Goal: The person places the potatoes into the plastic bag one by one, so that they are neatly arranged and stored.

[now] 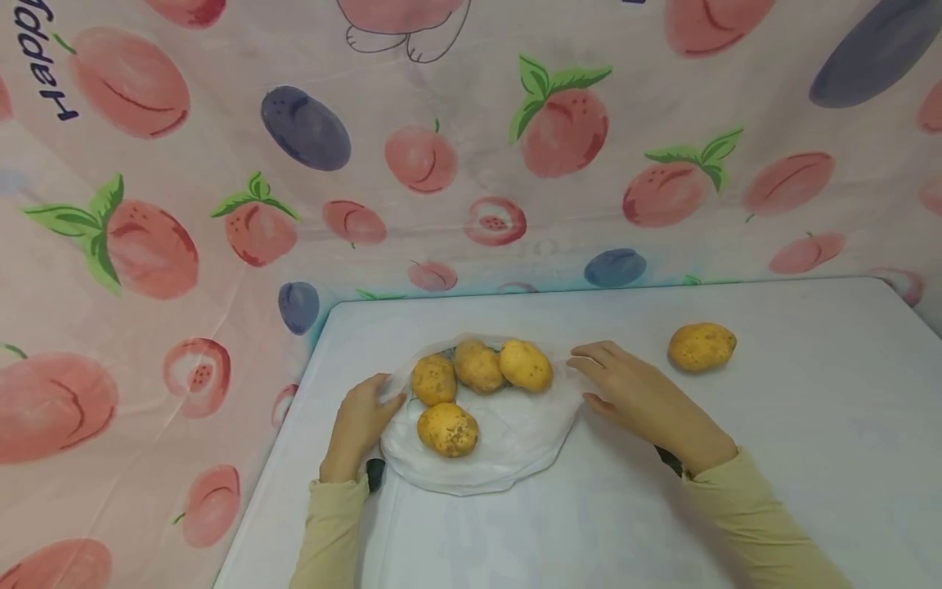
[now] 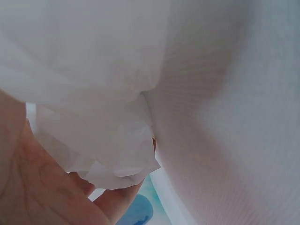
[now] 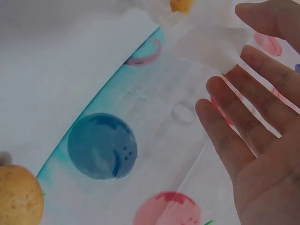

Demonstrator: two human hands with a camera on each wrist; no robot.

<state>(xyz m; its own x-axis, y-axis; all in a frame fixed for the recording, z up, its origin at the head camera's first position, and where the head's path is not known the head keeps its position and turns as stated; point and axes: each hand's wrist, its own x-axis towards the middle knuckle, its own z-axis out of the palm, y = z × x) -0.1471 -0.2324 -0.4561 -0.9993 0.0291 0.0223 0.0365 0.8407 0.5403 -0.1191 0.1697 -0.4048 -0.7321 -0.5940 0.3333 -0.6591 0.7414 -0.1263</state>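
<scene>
Several yellow potatoes (image 1: 449, 430) lie on a crumpled, translucent white plastic bag (image 1: 500, 470). At the bag's left edge is my left hand (image 1: 358, 425), thumb and fingers apart. In the left wrist view, the bag (image 2: 103, 140) drapes over this hand's fingers and hides part of them. My right hand (image 1: 640, 397) reaches in from the right, fingertips right at the bag's right edge. Its fingers (image 3: 229, 103) look nearly straight and spread in the right wrist view, where the bag's thin edge (image 3: 206, 47) overlaps the fingertips.
A single potato (image 1: 702, 347) sits apart on the white table (image 1: 824, 409), beyond my right hand. Behind and left of the table hangs a pink cloth (image 1: 353, 270) printed with fruit. Dark devices show at both wrists.
</scene>
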